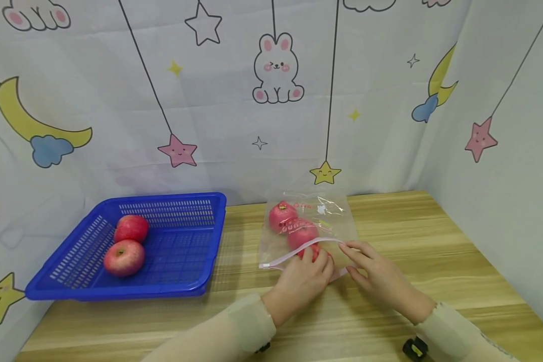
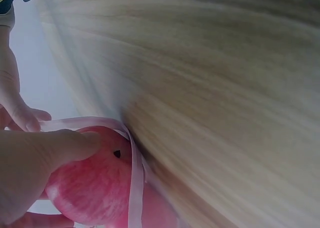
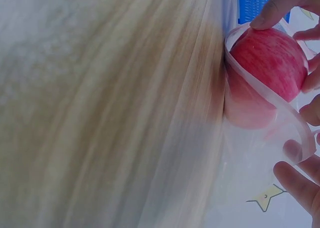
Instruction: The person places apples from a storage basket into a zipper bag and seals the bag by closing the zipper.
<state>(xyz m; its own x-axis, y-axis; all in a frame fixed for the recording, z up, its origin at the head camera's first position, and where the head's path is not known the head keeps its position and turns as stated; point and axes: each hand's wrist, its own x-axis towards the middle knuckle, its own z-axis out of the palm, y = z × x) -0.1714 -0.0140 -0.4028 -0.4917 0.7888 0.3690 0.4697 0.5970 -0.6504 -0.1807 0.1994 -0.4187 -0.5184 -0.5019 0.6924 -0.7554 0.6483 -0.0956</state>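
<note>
A clear zip bag (image 1: 339, 221) with a pinkish seal strip lies on the table, two red apples (image 1: 302, 234) inside it. My left hand (image 1: 300, 281) grips a third red apple (image 2: 92, 188) at the bag's mouth, thumb on its top and fingers round its far side. The strip loops around this apple in both wrist views. At the mouth's right end, my right hand (image 1: 384, 274) holds the bag's rim with thumb and fingertips. In the right wrist view, part of the apple shows through the plastic.
To the left stands a blue plastic basket (image 1: 176, 291) with two red apples (image 1: 124, 257) in it. A white curtain (image 1: 235, 115) printed with stars, moons and a rabbit hangs behind the wooden table (image 1: 434, 251). A small black object (image 1: 415, 348) is by the right sleeve.
</note>
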